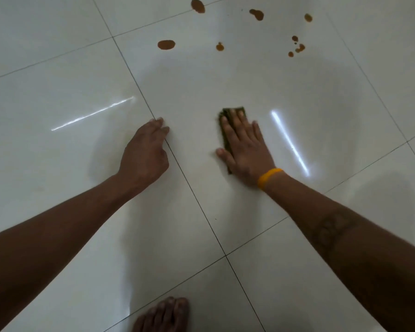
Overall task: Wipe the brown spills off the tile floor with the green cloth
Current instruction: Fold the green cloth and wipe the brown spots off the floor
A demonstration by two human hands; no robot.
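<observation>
My right hand lies flat on the folded green cloth, pressing it onto the white tile floor; only the cloth's far end and left edge show past my fingers. Several brown spills sit further away on the same tile: an oval one, a small one, a cluster of small drops, and larger ones near the top edge. My left hand rests on the floor with fingers curled, fingertips on a grout line, holding nothing.
Dark grout lines cross the glossy tiles. A bare foot stands at the bottom middle. Bright light reflections streak the floor at left and right. An orange band circles my right wrist.
</observation>
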